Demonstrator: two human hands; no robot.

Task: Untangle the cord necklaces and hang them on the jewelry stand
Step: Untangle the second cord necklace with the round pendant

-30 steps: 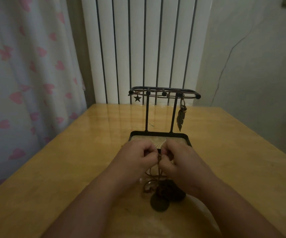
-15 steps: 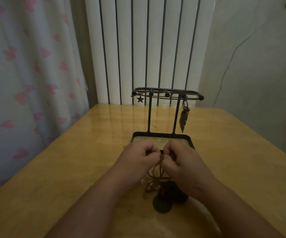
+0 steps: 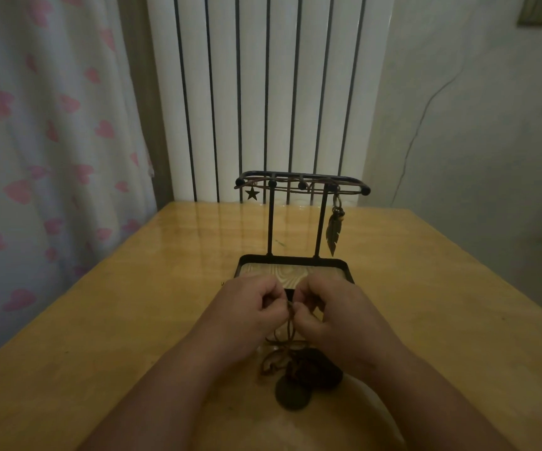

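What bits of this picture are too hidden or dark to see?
1. Head view: the knot in the cords is hidden between the pinching left hand and right hand.
2. Head view: the jewelry stand tray's front edge, behind both hands.
3. Head view: the round pendants, too dark to show any pattern.

a glossy wooden table carries a black jewelry stand and, nearer, tangled cord necklaces with dark round pendants.

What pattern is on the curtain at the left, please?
The curtain shows pink hearts on white; head view.
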